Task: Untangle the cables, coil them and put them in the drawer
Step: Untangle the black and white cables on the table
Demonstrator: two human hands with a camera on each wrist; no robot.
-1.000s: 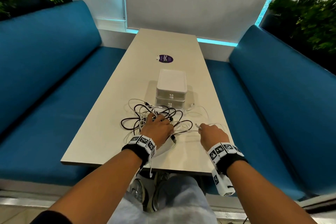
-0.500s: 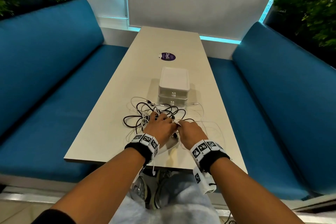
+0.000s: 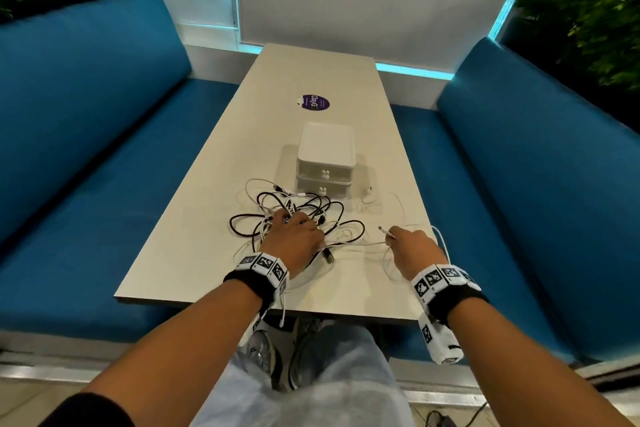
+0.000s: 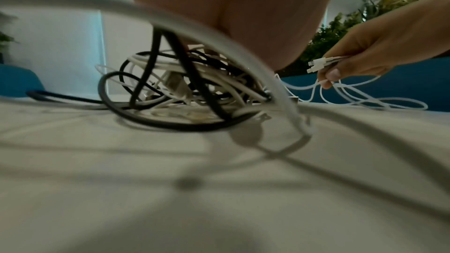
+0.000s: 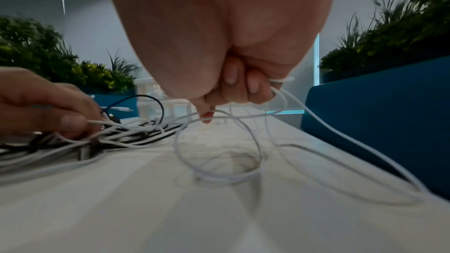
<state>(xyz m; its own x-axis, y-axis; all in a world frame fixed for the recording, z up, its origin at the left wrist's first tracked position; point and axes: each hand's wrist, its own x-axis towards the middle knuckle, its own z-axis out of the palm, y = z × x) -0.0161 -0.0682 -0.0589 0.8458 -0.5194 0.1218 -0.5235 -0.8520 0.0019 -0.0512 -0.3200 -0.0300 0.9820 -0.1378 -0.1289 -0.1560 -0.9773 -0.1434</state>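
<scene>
Head view first: tangle of black and white cables [image 3: 298, 218] heaped on the counter [image 3: 194, 253], just in front of the closed two-drawer box [image 3: 325, 163]. Left hand [image 3: 294, 243] planted on top of the heap, knuckles up, fingers dug in among the strands; cannot tell from here what exactly they pinch. Right hand [image 3: 412, 250] off to the right of the heap, apart from it, fingers curled round a thin white cable [image 3: 367, 243] with a plug end [image 3: 385, 231] poking out toward the tangle. Strand from that hand running roughly sideways, right to left, back into the pile, with slack loops lying beside the right wrist. Left wrist view next: pile [image 4: 185, 91] low under the palm, thick white cord arcing close across the lens, right hand [image 4: 380, 53] beyond on the right clutching white connector ends [image 4: 316, 64] with thin loops trailing down to the counter. Right wrist view last: right fingers [image 5: 241, 84] closed round the thin white strand, a loose ring of it [image 5: 219, 151] lying on the counter below; left hand [image 5: 46, 103] at far left pinching a white strand [image 5: 102, 122] at the edge of the heap. Judging by this, pull axis lies across the counter, away from the anchored left hand toward the right; right hand the free mover, left the nearer to the knot; drawers straight ahead beyond the heap.
</scene>
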